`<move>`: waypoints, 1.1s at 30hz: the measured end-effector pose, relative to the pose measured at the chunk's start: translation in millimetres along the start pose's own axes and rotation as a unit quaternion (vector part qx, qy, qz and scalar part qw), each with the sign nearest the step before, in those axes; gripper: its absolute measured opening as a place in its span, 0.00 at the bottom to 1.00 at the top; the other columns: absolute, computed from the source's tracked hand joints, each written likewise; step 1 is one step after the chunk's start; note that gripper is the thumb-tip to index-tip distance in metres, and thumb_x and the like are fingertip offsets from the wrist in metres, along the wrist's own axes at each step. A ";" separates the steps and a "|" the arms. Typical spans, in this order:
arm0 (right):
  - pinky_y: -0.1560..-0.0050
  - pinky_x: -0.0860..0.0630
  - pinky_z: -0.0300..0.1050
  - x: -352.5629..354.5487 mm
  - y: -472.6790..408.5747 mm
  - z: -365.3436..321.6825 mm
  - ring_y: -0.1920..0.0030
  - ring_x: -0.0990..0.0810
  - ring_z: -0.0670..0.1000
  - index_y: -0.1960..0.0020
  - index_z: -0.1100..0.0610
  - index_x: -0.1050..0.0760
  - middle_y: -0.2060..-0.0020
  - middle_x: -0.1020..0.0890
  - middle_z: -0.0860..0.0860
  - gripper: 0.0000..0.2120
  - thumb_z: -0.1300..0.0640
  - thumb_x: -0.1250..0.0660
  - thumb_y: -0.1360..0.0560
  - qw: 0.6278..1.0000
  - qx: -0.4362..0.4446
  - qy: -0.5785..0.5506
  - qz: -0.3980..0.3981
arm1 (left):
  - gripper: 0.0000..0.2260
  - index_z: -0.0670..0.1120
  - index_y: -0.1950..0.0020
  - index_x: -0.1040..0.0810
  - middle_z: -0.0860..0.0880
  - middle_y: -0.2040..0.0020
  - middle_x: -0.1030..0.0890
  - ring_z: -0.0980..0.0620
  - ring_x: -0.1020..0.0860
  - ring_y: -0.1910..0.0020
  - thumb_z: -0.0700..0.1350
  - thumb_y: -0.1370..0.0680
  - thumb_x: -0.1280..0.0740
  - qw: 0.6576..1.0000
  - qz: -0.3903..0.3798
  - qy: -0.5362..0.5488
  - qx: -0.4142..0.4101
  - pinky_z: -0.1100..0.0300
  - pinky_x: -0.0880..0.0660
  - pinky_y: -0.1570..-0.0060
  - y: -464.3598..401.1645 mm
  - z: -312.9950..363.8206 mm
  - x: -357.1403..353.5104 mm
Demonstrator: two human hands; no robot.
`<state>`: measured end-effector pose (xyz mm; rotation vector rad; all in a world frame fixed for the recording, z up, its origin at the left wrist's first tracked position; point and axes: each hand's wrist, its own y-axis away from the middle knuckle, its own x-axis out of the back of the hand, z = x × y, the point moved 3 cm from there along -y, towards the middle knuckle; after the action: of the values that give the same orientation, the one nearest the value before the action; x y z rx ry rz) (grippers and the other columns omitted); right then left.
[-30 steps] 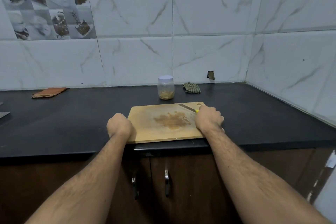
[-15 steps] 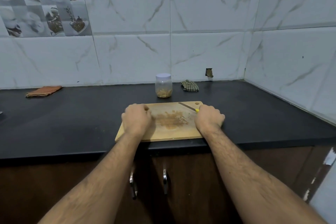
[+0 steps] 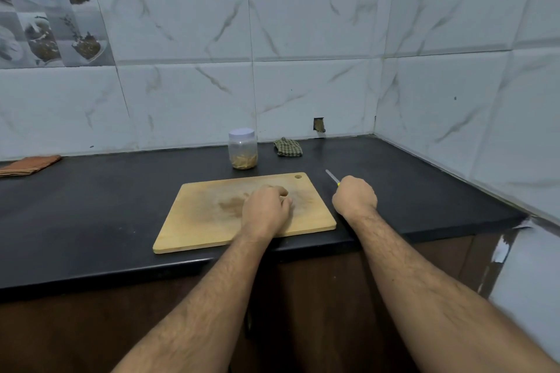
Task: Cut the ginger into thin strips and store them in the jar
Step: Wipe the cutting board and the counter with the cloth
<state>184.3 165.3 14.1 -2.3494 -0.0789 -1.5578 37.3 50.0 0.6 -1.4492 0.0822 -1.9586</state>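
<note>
Some pale ginger strips (image 3: 243,160) fill bottom of lidded jar (image 3: 242,148).

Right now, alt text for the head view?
A left hand rests with curled fingers on a wooden board on a black counter, while the right hand grips a knife just right of the board. Behind stand a lidded jar holding ginger strips and a checked cloth.

Dim, bluish, soft picture; wide-angle bending at edges; left hand (image 3: 266,211) motion-blurred.
</note>
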 end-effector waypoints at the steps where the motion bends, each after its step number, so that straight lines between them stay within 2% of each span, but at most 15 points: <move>1: 0.60 0.26 0.46 -0.3 -0.3 2.6 0.48 0.19 0.57 0.45 0.58 0.23 0.49 0.18 0.55 0.07 0.60 0.36 0.21 1.000 -0.007 0.006 -0.003 | 0.14 0.51 0.39 0.19 0.50 0.42 0.18 0.49 0.21 0.43 0.53 0.21 0.37 1.000 -0.003 -0.003 -0.004 0.53 0.24 0.44 -1.1 3.5 -1.8; 4: 0.54 0.22 0.47 0.6 -0.8 8.0 0.47 0.20 0.57 0.47 0.56 0.22 0.49 0.18 0.54 0.06 0.60 0.34 0.24 0.999 -0.029 0.028 -0.005 | 0.14 0.50 0.39 0.19 0.50 0.42 0.18 0.48 0.21 0.43 0.53 0.21 0.37 1.000 -0.010 -0.009 -0.009 0.53 0.24 0.43 -3.5 9.2 -5.1; 13: 0.59 0.26 0.44 5.5 -5.7 13.5 0.50 0.19 0.55 0.53 0.54 0.25 0.50 0.18 0.53 0.03 0.59 0.32 0.25 0.999 -0.046 0.012 -0.016 | 0.14 0.51 0.39 0.19 0.51 0.43 0.17 0.50 0.21 0.42 0.53 0.22 0.36 0.999 -0.030 0.010 0.007 0.53 0.24 0.43 -6.2 3.7 -1.5; 19: 0.59 0.26 0.44 3.7 -4.0 12.6 0.49 0.20 0.55 0.52 0.54 0.26 0.50 0.19 0.53 0.03 0.58 0.32 0.24 0.999 -0.043 0.012 -0.015 | 0.15 0.50 0.39 0.19 0.51 0.43 0.17 0.50 0.21 0.42 0.54 0.21 0.36 0.999 -0.033 0.023 0.017 0.53 0.24 0.43 -5.0 -1.7 3.3; 26: 0.61 0.27 0.44 1.9 0.0 12.8 0.53 0.20 0.54 0.49 0.54 0.22 0.52 0.18 0.52 0.08 0.51 0.29 0.24 0.999 -0.044 0.016 -0.015 | 0.14 0.51 0.40 0.19 0.51 0.44 0.17 0.51 0.21 0.44 0.54 0.21 0.36 0.999 -0.036 0.031 0.018 0.53 0.23 0.44 -1.0 -1.2 5.6; 29: 0.61 0.27 0.44 8.0 -4.7 6.5 0.57 0.23 0.54 0.52 0.54 0.24 0.52 0.19 0.52 0.08 0.50 0.31 0.23 1.000 -0.020 0.015 0.009 | 0.15 0.51 0.37 0.21 0.51 0.42 0.18 0.50 0.22 0.41 0.54 0.21 0.36 0.998 -0.038 0.038 0.023 0.53 0.25 0.42 -4.6 -1.6 9.4; 33: 0.62 0.28 0.44 22.0 -21.5 -28.2 0.55 0.22 0.54 0.50 0.56 0.22 0.52 0.19 0.53 0.09 0.51 0.33 0.23 0.996 0.076 -0.032 0.037 | 0.17 0.50 0.34 0.23 0.52 0.37 0.20 0.51 0.23 0.37 0.52 0.20 0.36 0.999 -0.023 0.045 0.014 0.54 0.26 0.39 -21.8 -4.2 15.9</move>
<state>163.5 174.5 49.1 -2.2581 -0.1197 -1.3916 20.9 56.3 21.5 -1.3564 0.0614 -2.0543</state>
